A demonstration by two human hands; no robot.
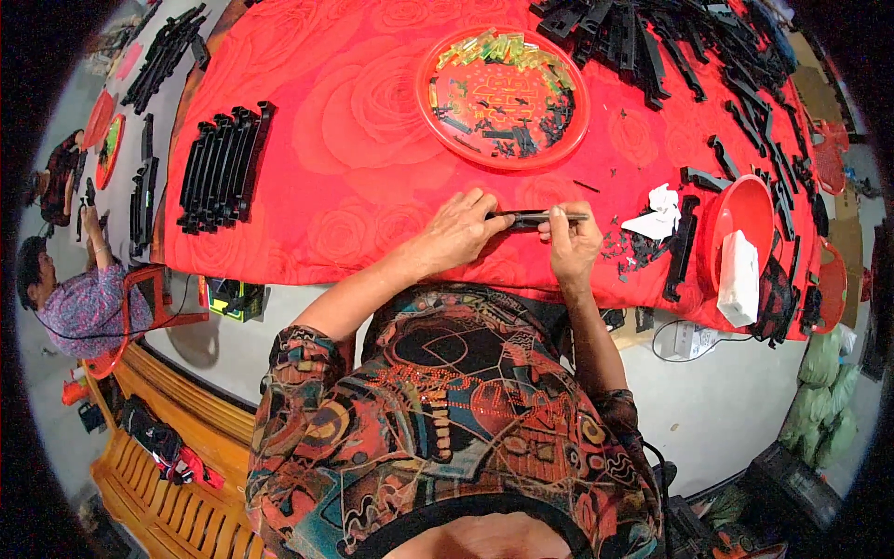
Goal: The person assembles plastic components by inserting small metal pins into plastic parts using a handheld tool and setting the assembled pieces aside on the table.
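My left hand [456, 233] is closed on the left end of a slim black plastic part [523, 220] close to the table's near edge. In my right hand [574, 244] is a thin grey metal tool [576, 217], pinched between the fingers and lying along the part's right end. Its tip is too small to make out. Just beyond my hands stands a round red tray [507, 166] with small yellow-gold pieces and tiny black pieces in it. Right of my right hand, small black scraps [633, 252] lie beside a crumpled white tissue [659, 212].
A row of long black plastic parts [222, 168] lies at left; a larger heap [615, 37] fills the far right. A red bowl [756, 210] and a white tissue pack [738, 279] sit at right. Another person [79, 293] works at a neighbouring table, beside a wooden bench [168, 484].
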